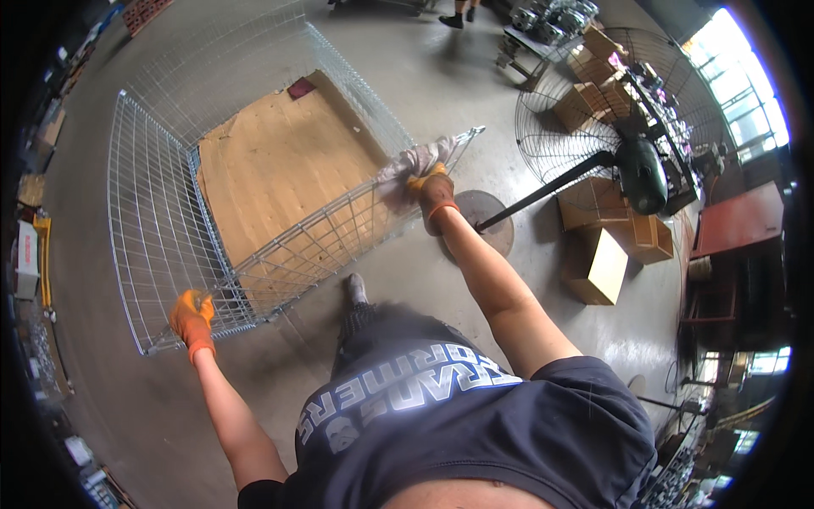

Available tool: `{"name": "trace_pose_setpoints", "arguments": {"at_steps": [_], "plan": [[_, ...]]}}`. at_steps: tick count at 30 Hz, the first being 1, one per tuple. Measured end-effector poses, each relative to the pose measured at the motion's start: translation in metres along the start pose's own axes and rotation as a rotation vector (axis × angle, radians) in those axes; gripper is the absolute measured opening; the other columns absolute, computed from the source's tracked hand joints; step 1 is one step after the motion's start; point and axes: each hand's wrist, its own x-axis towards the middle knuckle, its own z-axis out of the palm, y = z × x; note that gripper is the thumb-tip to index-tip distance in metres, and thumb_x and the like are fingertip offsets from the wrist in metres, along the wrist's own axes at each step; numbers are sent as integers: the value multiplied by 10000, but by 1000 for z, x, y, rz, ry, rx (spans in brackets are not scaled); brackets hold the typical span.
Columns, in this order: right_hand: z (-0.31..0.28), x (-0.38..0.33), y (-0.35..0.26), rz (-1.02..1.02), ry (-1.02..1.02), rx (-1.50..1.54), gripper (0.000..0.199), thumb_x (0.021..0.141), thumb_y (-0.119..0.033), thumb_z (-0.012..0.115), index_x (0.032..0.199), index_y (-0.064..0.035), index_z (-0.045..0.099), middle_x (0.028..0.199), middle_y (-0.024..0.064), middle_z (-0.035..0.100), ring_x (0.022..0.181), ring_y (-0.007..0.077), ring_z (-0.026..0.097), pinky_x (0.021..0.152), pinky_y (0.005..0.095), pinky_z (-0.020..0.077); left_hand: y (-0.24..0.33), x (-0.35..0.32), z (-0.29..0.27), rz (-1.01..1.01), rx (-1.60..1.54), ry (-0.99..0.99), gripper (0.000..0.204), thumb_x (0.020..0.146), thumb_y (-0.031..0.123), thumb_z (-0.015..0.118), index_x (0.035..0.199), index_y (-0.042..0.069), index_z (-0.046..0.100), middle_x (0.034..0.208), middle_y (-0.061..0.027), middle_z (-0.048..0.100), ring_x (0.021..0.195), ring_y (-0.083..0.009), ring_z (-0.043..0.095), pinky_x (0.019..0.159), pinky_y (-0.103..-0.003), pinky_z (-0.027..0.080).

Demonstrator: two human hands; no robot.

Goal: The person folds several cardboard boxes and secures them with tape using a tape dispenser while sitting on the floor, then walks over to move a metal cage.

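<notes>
A large wire mesh cage point(153, 212) stands on the floor in front of me, with a brown cardboard sheet point(288, 170) lying in its bottom. On the cardboard's far end is a small dark red piece point(300, 87). My left hand point(193, 321), in an orange glove, is closed on the wires at the cage's near left corner. Gloved likewise, my right hand point(434, 193) grips the top rail of the near mesh panel point(314, 233), towards its right end. A greyish-white cloth point(415, 159) drapes over that rail against the right hand; whether the fingers also pinch it is hidden.
A big pedestal fan point(640, 174) stands close on my right, its round base point(487, 225) near the cage. Beyond it are cardboard boxes point(598, 267) and a bench with metal parts point(555, 21). A person's legs point(458, 15) show at the far edge. A red panel point(742, 220) is at right.
</notes>
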Motion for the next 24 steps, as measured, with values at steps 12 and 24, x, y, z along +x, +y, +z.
{"name": "trace_pose_setpoints", "arguments": {"at_steps": [12, 24], "plan": [[-148, 64, -126, -711, -283, 1027, 195, 879, -104, 496, 1041, -1, 531, 909, 38, 594, 801, 126, 564, 694, 241, 452, -19, 15, 1, 226, 194, -43, 247, 634, 279, 729, 773, 92, 646, 767, -119, 652, 733, -304, 616, 649, -407, 440], [137, -185, -330, -1472, -504, 189, 378, 840, -18, 562, 1210, 3, 487, 950, 11, 583, 816, 72, 523, 713, 218, 440, -102, -85, -49, 322, -521, 159, 458, 712, 156, 678, 1156, 112, 575, 974, -159, 622, 911, -315, 590, 814, -421, 460]]}}
